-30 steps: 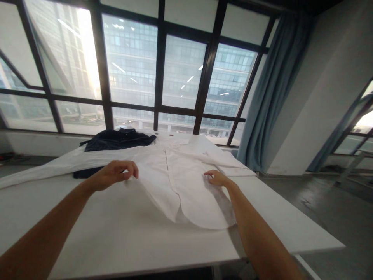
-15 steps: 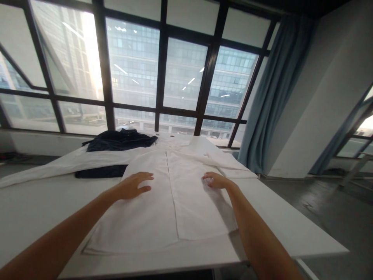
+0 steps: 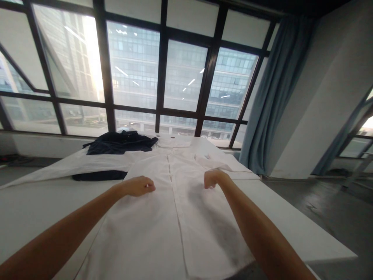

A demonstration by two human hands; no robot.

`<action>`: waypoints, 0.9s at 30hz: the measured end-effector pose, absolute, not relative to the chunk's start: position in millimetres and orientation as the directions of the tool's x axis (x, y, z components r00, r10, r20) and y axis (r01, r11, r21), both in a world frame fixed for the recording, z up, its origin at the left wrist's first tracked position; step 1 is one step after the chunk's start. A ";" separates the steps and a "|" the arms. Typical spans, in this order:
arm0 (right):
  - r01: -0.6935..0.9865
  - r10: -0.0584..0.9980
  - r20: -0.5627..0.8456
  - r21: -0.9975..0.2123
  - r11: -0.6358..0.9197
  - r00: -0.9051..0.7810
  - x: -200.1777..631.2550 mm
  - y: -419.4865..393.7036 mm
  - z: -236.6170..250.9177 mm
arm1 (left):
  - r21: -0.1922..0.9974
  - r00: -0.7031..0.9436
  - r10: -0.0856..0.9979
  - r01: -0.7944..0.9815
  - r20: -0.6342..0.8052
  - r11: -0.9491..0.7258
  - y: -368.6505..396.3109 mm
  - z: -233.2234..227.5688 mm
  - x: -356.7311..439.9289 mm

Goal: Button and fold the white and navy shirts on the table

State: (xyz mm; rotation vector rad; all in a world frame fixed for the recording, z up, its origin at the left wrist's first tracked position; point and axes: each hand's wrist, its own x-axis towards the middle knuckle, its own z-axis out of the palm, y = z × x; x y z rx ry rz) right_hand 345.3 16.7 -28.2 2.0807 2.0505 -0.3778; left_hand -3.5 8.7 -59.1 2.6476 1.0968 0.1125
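A white button-front shirt (image 3: pixel 154 229) lies spread on the white table (image 3: pixel 291 225), its front opening running down the middle and one sleeve stretched out to the left. My left hand (image 3: pixel 140 186) is closed in a pinch on the left front panel. On the right panel, my right hand (image 3: pixel 212 179) is also closed, with the fingertips pinching the cloth. Between and below the hands, the lower part of the shirt bulges up with shadows on it. Part of its hem runs past the bottom of the view.
Dark navy clothing (image 3: pixel 119 142) lies in a heap at the far left of the table, with another dark piece (image 3: pixel 99 175) under the white sleeve. Beyond the table stand black-framed windows (image 3: pixel 183 74). A blue curtain (image 3: pixel 271 97) hangs at the right.
Both hands went from open fingers over the shirt to closed on its cloth. The shirt's lower part has risen and its hem has come nearer to me.
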 end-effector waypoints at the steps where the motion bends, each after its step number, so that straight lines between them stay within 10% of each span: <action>1: 1.000 0.931 -0.366 -0.024 0.000 -0.009 330.3 22.3 -24.1 | 0.248 0.672 0.740 0.717 0.004 -0.652 17.3 -59.3 6.6; 9: 0.978 0.983 -0.074 -0.139 0.156 -0.167 227.3 63.4 -47.7 | 0.139 0.620 0.718 0.718 0.318 -0.682 59.0 -105.5 48.6; 14: 0.973 0.992 -0.090 -0.224 0.064 -0.086 209.0 72.0 -72.4 | 0.108 0.710 0.651 0.649 0.269 -0.753 67.0 -105.9 25.6; 21: 0.881 0.970 -0.239 -0.466 -0.083 -0.035 213.1 81.5 -77.1 | 0.259 0.498 0.853 0.813 0.156 -0.522 97.2 -93.1 67.4; 27: 0.737 0.994 -0.059 -0.675 0.027 -0.090 236.3 81.3 -103.0 | 0.335 0.408 0.909 0.847 0.091 -0.413 107.4 -99.7 82.2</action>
